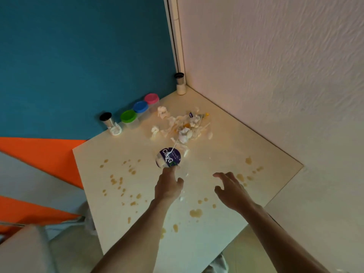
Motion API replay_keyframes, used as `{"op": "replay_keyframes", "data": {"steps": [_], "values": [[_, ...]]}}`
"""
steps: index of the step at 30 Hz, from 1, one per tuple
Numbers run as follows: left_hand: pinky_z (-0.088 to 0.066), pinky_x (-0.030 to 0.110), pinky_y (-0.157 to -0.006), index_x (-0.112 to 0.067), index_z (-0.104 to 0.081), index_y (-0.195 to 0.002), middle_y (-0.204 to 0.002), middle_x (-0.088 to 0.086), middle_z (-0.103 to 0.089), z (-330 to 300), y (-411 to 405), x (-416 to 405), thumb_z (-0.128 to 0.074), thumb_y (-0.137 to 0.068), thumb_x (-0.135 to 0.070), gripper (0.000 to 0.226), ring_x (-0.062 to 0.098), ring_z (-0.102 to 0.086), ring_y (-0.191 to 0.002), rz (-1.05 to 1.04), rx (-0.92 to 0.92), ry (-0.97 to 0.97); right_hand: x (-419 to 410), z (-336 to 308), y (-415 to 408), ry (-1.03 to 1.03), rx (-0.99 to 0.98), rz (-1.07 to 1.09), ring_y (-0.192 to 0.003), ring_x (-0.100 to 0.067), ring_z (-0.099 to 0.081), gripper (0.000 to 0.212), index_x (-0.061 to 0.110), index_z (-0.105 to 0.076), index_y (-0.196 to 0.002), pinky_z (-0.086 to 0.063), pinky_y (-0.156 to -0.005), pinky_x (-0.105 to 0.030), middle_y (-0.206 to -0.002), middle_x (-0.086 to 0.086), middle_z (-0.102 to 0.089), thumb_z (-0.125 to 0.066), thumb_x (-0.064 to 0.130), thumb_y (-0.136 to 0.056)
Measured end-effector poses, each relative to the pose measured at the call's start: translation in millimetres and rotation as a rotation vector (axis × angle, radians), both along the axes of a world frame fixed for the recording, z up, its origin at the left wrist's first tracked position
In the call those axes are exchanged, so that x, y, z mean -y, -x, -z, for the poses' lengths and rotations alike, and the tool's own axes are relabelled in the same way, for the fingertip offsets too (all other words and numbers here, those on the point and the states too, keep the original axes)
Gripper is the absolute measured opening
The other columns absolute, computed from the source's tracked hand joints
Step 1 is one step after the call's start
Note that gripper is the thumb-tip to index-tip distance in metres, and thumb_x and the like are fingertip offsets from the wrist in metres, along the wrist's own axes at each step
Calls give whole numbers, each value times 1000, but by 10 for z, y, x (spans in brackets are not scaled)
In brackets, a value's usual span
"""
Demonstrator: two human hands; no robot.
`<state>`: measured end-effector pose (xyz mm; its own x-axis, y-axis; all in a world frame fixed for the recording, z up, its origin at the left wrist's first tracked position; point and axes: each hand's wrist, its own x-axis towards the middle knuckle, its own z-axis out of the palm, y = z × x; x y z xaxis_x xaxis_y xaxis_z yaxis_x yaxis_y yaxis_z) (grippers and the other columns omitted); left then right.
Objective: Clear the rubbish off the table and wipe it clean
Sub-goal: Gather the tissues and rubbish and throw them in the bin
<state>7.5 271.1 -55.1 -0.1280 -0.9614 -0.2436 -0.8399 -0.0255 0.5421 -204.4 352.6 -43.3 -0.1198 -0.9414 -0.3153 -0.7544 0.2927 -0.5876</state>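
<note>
Where the white bench (226,158) meets the corner of the teal and white walls, a heap of rubbish (182,126) is seen: crumpled tissues, torn wrappers, a white plastic fork and orange scraps, lying together near the far edge. Just in front of the heap, a yoghurt pot (168,158) with a purple label is shown tipped on its side, a white stick projecting from its upper end toward the heap. The left hand (169,187) is extended to the pot, its fingertips touching the pot's near end; whether the grip is closed on the pot cannot be told, since the fingers are hidden behind the back of the hand. The right hand (230,189) is held above the bench to the right of the left hand, its grip open, fingers spread and loosely bent, holding nothing. Amber spills (118,181) are scattered over the near half of the bench, on both sides of the hands, with a larger blot (196,213) between the forearms. Along the teal wall three small jars are lined up, with green (128,116), blue (140,107) and pink (151,98) lids. A black-capped shaker (110,123) is placed left of them, and a second shaker (180,83) is set in the corner.
</note>
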Motion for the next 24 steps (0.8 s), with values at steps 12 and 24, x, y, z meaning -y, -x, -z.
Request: {"op": "replay_keyframes", "data": {"steps": [12, 24], "values": [[-47, 41, -99, -30, -53, -135, -136, 2, -50, 220, 221, 1341, -55, -93, -21, 43, 27, -47, -125, -188, 28, 28, 1810, 124, 254, -19, -12, -150, -128, -27, -47, 49, 32, -45, -139, -41, -107, -39, -140, -3, -40, -54, 25, -91], [-48, 47, -99, -29, -40, -147, -153, 0, -32, 329, 131, 2467, -57, -90, -24, 60, 34, -38, -132, -303, 167, -54, 3191, 336, 276, 28, -63, -244, -123, -39, -43, 52, 22, -47, -140, -42, -101, -46, -141, -13, -38, -59, 21, -89]]}}
